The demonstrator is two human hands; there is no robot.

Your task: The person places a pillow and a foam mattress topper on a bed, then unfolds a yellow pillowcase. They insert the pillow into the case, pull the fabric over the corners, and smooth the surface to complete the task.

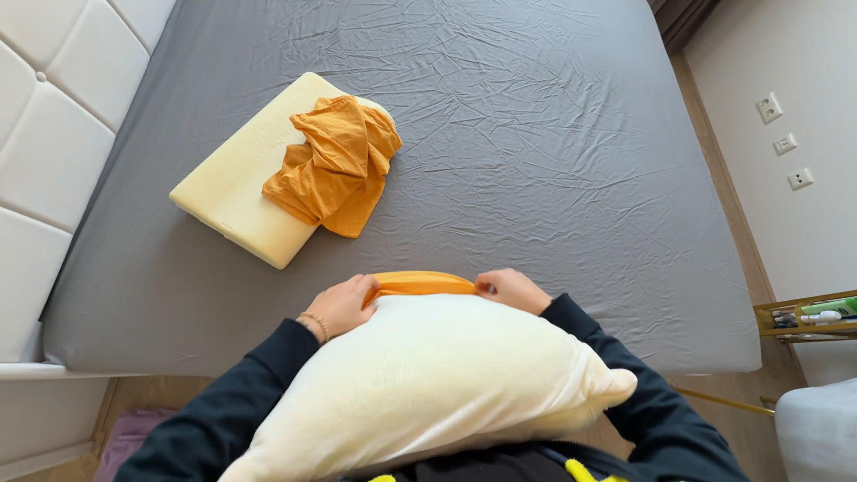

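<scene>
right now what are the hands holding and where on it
Left hand and right hand pinch the bunched edge of an orange pillowcase, stretched across the far end of the cream pillow.

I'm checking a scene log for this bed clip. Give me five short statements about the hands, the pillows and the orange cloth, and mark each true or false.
1. Both hands grip an orange pillowcase at the far end of a cream pillow. True: the left hand and the right hand pinch its edge.
2. The bed sheet is white. False: it is grey.
3. A second orange cloth lies crumpled on a foam pillow. True.
4. The foam pillow lies on the floor. False: it rests on the bed, near the headboard.
5. The person wears short sleeves. False: dark long sleeves reach the wrists.
</scene>
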